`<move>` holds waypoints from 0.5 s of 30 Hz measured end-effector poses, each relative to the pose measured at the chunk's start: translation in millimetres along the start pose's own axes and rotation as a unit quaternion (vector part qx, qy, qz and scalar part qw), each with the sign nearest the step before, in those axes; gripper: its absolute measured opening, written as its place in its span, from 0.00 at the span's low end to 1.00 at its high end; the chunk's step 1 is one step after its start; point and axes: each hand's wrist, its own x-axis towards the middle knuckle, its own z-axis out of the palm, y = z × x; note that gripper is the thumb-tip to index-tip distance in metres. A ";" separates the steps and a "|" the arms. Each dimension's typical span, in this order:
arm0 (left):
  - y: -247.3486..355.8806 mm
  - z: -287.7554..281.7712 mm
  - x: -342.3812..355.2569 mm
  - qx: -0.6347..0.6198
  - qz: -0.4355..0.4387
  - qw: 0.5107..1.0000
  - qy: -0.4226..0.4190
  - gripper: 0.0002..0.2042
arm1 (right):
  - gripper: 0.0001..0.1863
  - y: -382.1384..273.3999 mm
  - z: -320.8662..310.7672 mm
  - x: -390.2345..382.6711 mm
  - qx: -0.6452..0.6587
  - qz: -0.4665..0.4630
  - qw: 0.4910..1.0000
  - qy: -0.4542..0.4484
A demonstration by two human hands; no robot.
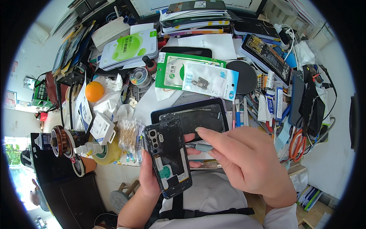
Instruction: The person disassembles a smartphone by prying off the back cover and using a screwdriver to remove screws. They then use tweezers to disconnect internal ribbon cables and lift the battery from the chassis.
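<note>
My left hand (148, 175) is closed around a dark phone (170, 152) with its back cover off, showing the camera module and internal parts. My right hand (244, 160), just right of the phone, pinches a grey-handled screwdriver (202, 147) with thumb and curled fingers; its index finger reaches forward and its tip end is near the phone. Behind both hands lies a dark rectangular device or tray (206, 114) with a dark panel on it. A bag of small metal parts (209, 81) rests on a green package (171, 65) farther back.
Stacked boxes (194, 19), an opened device (263, 57) and a round black pad (244, 87) crowd the back. At left are an orange (94, 91), cotton swabs (129, 133), bottles and tape. Tools and cables fill the right. A wooden stool (120, 196) stands below.
</note>
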 end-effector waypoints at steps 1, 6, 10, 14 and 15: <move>-0.7 -0.9 -0.2 -0.001 -0.002 1.000 0.003 0.46 | 0.24 0.6 0.3 0.0 0.004 -0.003 1.000 0.002; -3.3 -6.3 1.0 -0.022 -0.007 1.000 0.000 0.46 | 0.24 0.6 -3.9 -2.0 0.018 0.001 1.000 0.022; -5.9 -7.6 7.2 -0.029 0.028 0.999 -0.004 0.46 | 0.27 6.8 -2.8 -1.9 -0.006 0.011 1.000 0.020; -7.9 -8.0 14.3 -0.025 0.042 0.999 -0.008 0.45 | 0.21 17.6 11.2 -0.6 -0.011 0.039 0.999 0.028; -7.9 -8.5 16.0 -0.004 0.033 0.999 -0.012 0.45 | 0.21 19.3 13.8 -1.0 -0.010 0.041 0.999 0.025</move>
